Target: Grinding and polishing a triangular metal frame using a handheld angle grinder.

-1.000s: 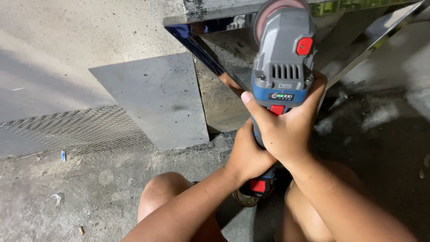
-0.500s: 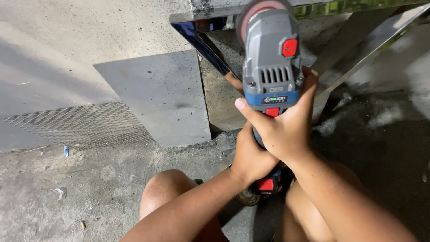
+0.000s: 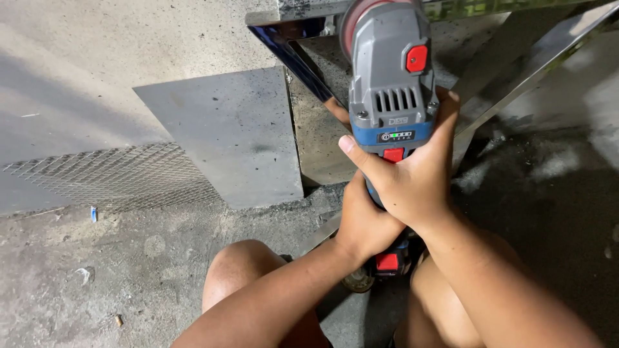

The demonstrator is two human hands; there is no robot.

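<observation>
Both hands are clamped on the grinder (image 3: 390,96), whose long axis runs 6 to 12 o'clock, disc end at 12 against the polished metal frame (image 3: 509,77). The right hand (image 3: 412,183) wraps the grey body and is the nearer to the disc; the left hand (image 3: 364,222) grips the handle below it (battery end at 6 o'clock). A red button (image 3: 416,58) sits on the housing, above a blue band. A grey plate (image 3: 225,132) lies at 9 o'clock.
</observation>
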